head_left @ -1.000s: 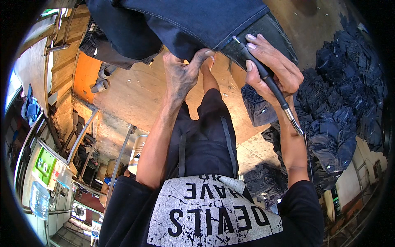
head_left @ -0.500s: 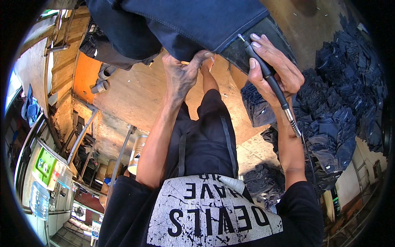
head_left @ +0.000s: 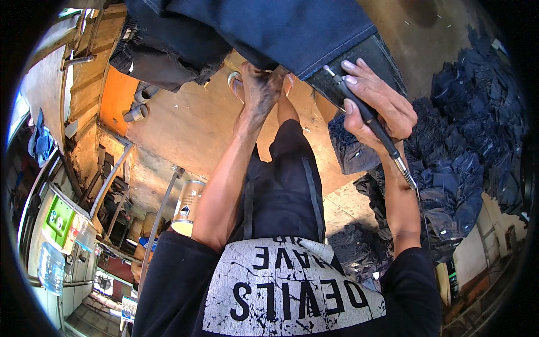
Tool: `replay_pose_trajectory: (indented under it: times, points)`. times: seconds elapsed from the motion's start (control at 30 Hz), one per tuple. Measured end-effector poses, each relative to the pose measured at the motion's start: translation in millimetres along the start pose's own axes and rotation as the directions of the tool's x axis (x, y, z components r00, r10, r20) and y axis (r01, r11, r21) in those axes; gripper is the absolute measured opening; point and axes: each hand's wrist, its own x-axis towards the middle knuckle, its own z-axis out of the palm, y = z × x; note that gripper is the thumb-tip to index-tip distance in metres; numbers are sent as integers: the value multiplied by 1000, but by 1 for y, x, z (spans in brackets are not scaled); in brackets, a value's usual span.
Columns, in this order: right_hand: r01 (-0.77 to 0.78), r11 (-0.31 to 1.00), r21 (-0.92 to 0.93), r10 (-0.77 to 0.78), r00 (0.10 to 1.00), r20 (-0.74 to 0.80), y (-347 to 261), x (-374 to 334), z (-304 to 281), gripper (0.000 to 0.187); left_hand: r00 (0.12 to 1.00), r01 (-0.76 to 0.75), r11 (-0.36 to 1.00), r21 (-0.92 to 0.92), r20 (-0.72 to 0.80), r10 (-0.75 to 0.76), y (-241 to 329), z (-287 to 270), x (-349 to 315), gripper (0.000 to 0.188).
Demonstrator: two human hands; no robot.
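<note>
A dark blue pair of trousers or similar garment (head_left: pixel 281 31), with a stitched seam, is spread over a black flat board (head_left: pixel 368 64) at the top of the view. My right hand (head_left: pixel 384 106) grips a black pen-shaped rotary grinder handpiece (head_left: pixel 368 112), its thin metal tip pointing up and left. The tip is close to the garment's hem edge, over the board; whether it touches cannot be told. My left hand (head_left: pixel 261 87) is closed at the garment's lower edge, its fingertips partly hidden under the cloth.
Tall heaps of folded dark garments (head_left: pixel 449 140) stand at the right, with another pile (head_left: pixel 359 247) lower down. Dark garments (head_left: pixel 163 59) hang at the upper left. Sandals (head_left: pixel 137 104), a tin can (head_left: pixel 188 205) and a metal pole (head_left: pixel 160 224) are at the left. The handpiece's cable runs along my right forearm.
My left hand has moved right along the garment's lower edge and turned, with its thumb now less visible. The garment has shifted slightly right; the handpiece has moved slightly down.
</note>
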Motion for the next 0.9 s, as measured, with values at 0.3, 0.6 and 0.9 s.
replay_pose_trajectory:
  times: [0.3, 0.6, 0.9]
  points:
    - [38, 999, -14, -37, 998, 47, 1, 2, 2, 26, 998, -22, 992, -126, -58, 15, 0, 6, -3, 2]
    - [9, 999, -46, -9, 1000, 5, 2, 0, 2, 26, 994, 92, 993, 70, 59, -97, 3, -7, -1, 3]
    - [-14, 998, -54, 12, 999, -36, 5, -1, 1, 27, 999, 29, 999, 35, 20, -30, -11, -7, -5, 5]
